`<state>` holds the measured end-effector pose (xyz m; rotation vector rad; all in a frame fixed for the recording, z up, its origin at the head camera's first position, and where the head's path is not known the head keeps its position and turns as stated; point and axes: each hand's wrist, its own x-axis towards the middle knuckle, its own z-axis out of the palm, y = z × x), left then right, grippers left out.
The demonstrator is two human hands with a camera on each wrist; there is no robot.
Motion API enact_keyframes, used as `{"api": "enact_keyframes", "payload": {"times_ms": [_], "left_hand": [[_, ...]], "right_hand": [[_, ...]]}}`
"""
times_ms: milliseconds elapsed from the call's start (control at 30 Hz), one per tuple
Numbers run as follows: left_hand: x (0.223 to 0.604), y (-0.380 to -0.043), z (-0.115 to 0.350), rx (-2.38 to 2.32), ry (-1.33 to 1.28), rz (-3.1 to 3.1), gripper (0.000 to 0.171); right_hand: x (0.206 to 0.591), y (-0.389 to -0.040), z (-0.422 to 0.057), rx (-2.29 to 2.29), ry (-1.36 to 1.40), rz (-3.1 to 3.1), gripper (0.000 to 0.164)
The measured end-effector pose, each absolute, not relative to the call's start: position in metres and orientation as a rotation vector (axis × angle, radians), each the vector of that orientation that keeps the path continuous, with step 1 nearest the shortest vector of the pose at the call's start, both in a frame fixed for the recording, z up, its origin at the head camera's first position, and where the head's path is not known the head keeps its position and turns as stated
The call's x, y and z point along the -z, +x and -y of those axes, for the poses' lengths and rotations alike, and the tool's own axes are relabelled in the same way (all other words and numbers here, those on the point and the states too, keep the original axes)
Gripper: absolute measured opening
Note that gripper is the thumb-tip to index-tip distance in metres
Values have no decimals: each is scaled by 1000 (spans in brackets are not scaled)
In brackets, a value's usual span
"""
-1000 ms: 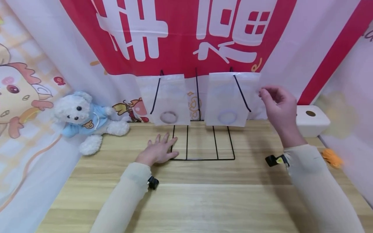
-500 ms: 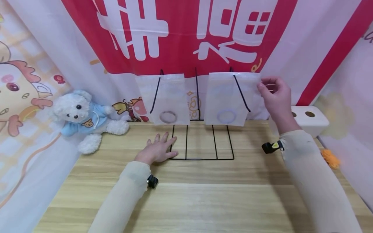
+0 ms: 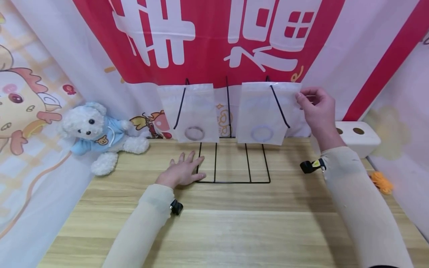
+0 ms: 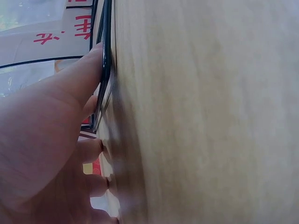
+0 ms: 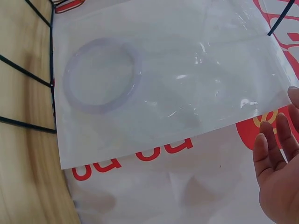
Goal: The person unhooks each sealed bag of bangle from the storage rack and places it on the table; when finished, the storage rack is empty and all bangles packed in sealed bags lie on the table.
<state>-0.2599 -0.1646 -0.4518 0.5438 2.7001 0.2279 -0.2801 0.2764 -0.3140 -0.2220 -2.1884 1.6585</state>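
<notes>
A black wire rack (image 3: 234, 182) stands on the wooden table, two translucent plastic bags hanging from its hooks. Inside the left bag (image 3: 197, 108) is a dark ring, perhaps a bangle (image 3: 194, 133); the right bag (image 3: 261, 108) contains a pale purple ring (image 5: 103, 76). My right hand (image 3: 318, 108) pinches the upper outer edge of the right bag between thumb and index finger, the other fingers loosely bent. With fingers spread, my left hand (image 3: 182, 172) rests on the table at the rack's front left corner. Its thumb (image 4: 86, 74) lies against the base wire.
At the back left sits a white plush bear (image 3: 97, 137) in a blue hoodie. A white box with round holes (image 3: 360, 139) stands behind the right forearm, near an orange fuzzy thing (image 3: 382, 182). A printed red and white cloth (image 3: 207, 44) hangs behind the rack.
My right hand has moved slightly left and up from beside the right bag to its edge, and now pinches it. My left hand has stayed at the rack's base.
</notes>
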Motion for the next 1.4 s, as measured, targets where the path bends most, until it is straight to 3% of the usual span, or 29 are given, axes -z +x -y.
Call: {"api": "enact_keyframes", "payload": {"times_ms": [467,1400], "left_hand": [[450,-259,165,-231,554,-2702,79],[452,-260,167,-241,556,-2702,80]], "right_hand": [[312,-281,-276,-1747,-237,2125,53],[310,-272,-279,-1760,-147,2092,48]]}}
